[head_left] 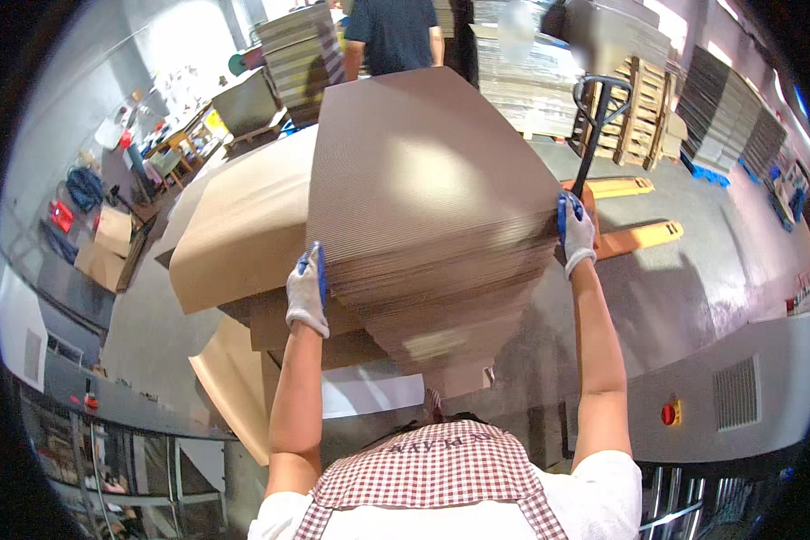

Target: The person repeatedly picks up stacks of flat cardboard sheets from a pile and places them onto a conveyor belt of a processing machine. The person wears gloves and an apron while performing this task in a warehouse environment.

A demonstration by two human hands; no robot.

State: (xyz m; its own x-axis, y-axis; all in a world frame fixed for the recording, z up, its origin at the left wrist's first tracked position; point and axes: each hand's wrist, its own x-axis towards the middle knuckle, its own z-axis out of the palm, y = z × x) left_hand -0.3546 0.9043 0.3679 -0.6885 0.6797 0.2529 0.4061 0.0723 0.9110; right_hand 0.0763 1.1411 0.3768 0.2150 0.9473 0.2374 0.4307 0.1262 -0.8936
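A tall stack of brown corrugated cardboard sheets [423,171] rises in front of me, its ridged top sheet facing up and its layered near edge showing. My left hand [308,292], in a white glove with a blue palm, rests against the stack's near left corner, fingers stretched out. At the near right corner my right hand [576,229], gloved the same way, lies against the side with its fingers extended. Both palms face inward toward the cardboard. Some fingertips are hidden by the gloves' angle.
Curved brown paper sheets [234,225] lie left of the stack. On the right stands an orange pallet jack [634,236] with a black handle [594,135]. Another person [394,36] stands beyond the stack. Wooden pallets [634,117] and a grey cabinet with a red button [670,413] are rightward.
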